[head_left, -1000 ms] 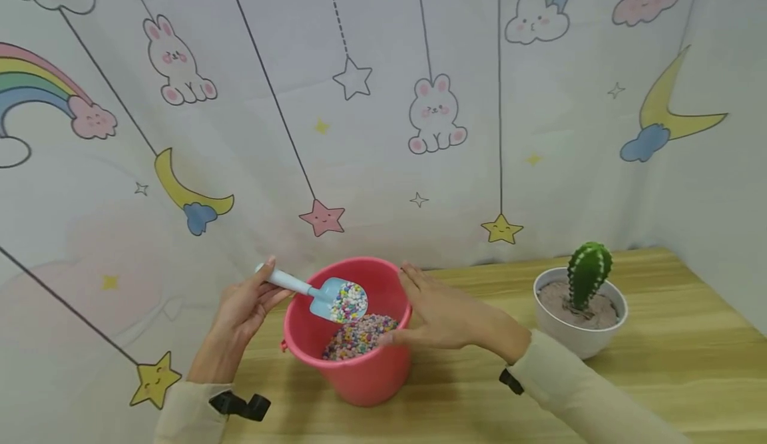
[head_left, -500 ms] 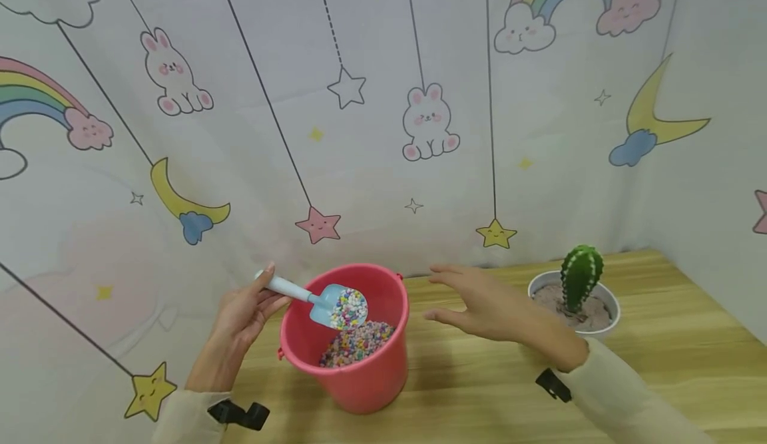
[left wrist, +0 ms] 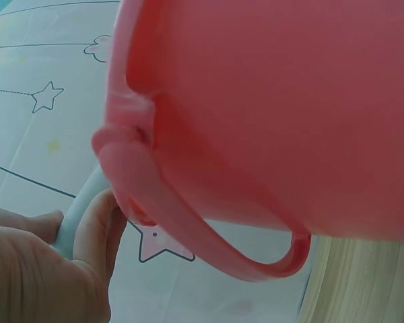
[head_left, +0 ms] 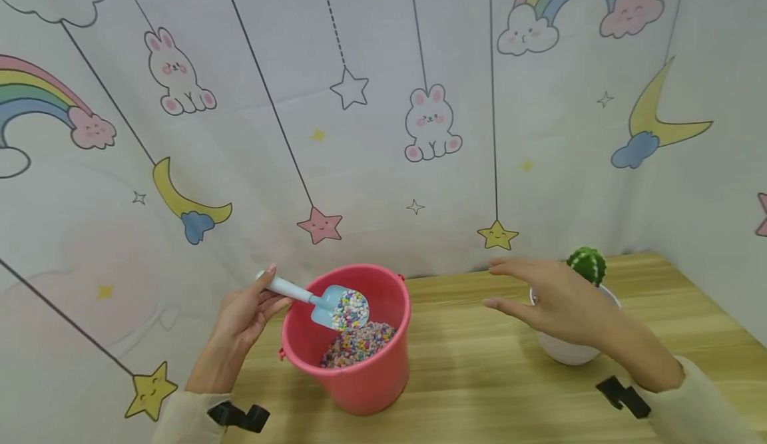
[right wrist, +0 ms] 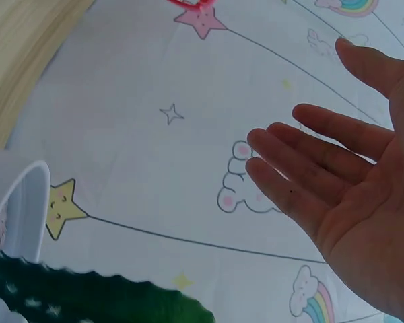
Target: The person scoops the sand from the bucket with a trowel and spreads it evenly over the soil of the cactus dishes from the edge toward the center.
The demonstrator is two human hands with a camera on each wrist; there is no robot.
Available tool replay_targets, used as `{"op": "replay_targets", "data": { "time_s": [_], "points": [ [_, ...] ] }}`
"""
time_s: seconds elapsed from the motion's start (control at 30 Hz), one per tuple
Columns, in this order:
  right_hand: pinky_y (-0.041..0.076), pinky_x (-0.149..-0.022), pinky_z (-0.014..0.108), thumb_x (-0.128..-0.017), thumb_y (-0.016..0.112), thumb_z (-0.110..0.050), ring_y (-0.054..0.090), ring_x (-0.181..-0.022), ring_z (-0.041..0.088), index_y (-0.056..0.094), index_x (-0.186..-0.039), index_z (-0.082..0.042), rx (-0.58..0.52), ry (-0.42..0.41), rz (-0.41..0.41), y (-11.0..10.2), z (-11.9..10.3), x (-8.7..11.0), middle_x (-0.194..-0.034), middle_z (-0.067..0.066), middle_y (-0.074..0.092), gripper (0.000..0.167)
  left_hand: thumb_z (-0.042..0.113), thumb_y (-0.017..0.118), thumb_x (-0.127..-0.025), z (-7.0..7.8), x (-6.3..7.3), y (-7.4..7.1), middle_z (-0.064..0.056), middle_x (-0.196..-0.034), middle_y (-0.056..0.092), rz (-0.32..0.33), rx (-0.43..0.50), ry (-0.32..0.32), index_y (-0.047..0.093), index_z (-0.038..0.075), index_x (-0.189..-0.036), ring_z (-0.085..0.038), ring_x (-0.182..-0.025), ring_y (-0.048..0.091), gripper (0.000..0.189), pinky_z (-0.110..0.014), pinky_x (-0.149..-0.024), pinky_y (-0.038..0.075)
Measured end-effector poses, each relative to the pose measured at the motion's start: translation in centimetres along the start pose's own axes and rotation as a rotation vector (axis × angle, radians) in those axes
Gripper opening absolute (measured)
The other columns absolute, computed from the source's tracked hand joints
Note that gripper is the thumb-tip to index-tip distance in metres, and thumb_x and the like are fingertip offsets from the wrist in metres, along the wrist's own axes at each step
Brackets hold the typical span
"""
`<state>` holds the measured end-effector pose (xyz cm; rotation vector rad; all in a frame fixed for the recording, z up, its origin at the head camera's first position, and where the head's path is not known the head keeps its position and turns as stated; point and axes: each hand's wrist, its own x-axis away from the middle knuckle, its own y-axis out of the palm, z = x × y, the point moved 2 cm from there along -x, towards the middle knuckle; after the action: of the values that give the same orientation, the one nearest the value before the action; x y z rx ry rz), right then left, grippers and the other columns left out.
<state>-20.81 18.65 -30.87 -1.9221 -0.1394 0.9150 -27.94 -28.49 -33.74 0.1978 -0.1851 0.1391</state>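
Observation:
My left hand (head_left: 241, 317) grips the handle of a light blue toy shovel (head_left: 326, 305). Small multicoloured beads (head_left: 350, 309) fill the shovel's scoop, which is over the mouth of a pink bucket (head_left: 371, 384). More beads (head_left: 359, 344) lie at the bottom of that bucket. In the left wrist view the thumb and fingers pinch the shovel handle (left wrist: 74, 215) beside the bucket's carrying handle (left wrist: 209, 242). With fingers extended, my right hand (head_left: 557, 301) is in front of the white pot (head_left: 569, 351) and hides part of the green cactus (head_left: 588, 265). The right wrist view shows its palm holding nothing.
A wooden table (head_left: 467, 377) carries the bucket on the left and the potted cactus on the right. Behind it hangs a white cloth (head_left: 383, 184) printed with rabbits, stars and rainbows. The table's right edge runs past the pot.
My right hand has left the bucket's right side and moved right, to the potted cactus. The left hand and the loaded shovel have stayed nearly still over the bucket.

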Motion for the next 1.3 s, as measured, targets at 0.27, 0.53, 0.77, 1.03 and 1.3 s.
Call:
{"op": "replay_targets", "data": {
  "time_s": [0.27, 0.53, 0.77, 1.03, 1.3],
  "points": [
    [0.044, -0.109, 0.004, -0.076, 0.094, -0.018, 0.071, -0.12, 0.038, 0.074, -0.126, -0.004, 0.036, -0.031, 0.2, -3.0, 1.9, 1.8, -0.133, 0.014, 0.073, 0.056, 0.044, 0.069, -0.099, 0.0, 0.1, 0.0, 0.002, -0.092, 0.075, 0.011, 0.007, 0.007, 0.049, 0.003, -0.134, -0.014, -0.089, 0.081, 0.057, -0.029, -0.092, 0.064],
    [0.059, -0.085, 0.046, -0.075, 0.095, -0.035, 0.069, -0.115, 0.041, 0.071, -0.127, 0.0, 0.188, 0.104, 0.211, -4.9, 5.2, 4.4, -0.146, 0.021, 0.062, 0.066, 0.044, 0.068, -0.1, -0.1, 0.2, 0.3, 0.001, -0.093, 0.076, 0.015, 0.013, 0.016, 0.049, 0.003, -0.135, -0.014, -0.09, 0.081, 0.058, -0.031, -0.096, 0.062],
    [0.035, -0.11, 0.08, -0.083, 0.089, -0.041, 0.041, -0.137, 0.063, 0.04, -0.152, 0.014, 0.093, 0.308, 0.061, -3.7, 9.1, 7.0, -0.153, 0.041, 0.042, 0.101, 0.042, 0.067, -0.101, -0.1, 0.3, -0.1, 0.001, -0.092, 0.076, 0.015, 0.022, 0.017, 0.049, 0.003, -0.132, -0.014, -0.089, 0.081, 0.053, -0.028, -0.091, 0.064],
    [0.026, -0.11, 0.086, -0.092, 0.081, -0.043, 0.029, -0.141, 0.07, 0.015, -0.163, 0.008, -0.055, 0.428, -0.112, -0.8, 13.4, 9.7, -0.158, 0.046, 0.028, 0.11, 0.042, 0.069, -0.1, 0.0, 0.3, 0.0, 0.002, -0.094, 0.077, 0.025, 0.038, 0.012, 0.051, 0.007, -0.135, -0.015, -0.091, 0.081, 0.052, -0.029, -0.091, 0.064],
    [0.019, -0.121, 0.081, -0.091, 0.083, -0.041, 0.028, -0.146, 0.069, -0.005, -0.17, -0.024, -0.156, 0.394, -0.12, 2.0, 15.1, 10.9, -0.168, 0.039, 0.018, 0.12, 0.041, 0.068, -0.101, 0.4, 0.4, 0.7, 0.001, -0.095, 0.076, 0.035, 0.029, 0.016, 0.05, 0.005, -0.134, -0.015, -0.091, 0.081, 0.052, -0.03, -0.092, 0.064]
  ]
}}
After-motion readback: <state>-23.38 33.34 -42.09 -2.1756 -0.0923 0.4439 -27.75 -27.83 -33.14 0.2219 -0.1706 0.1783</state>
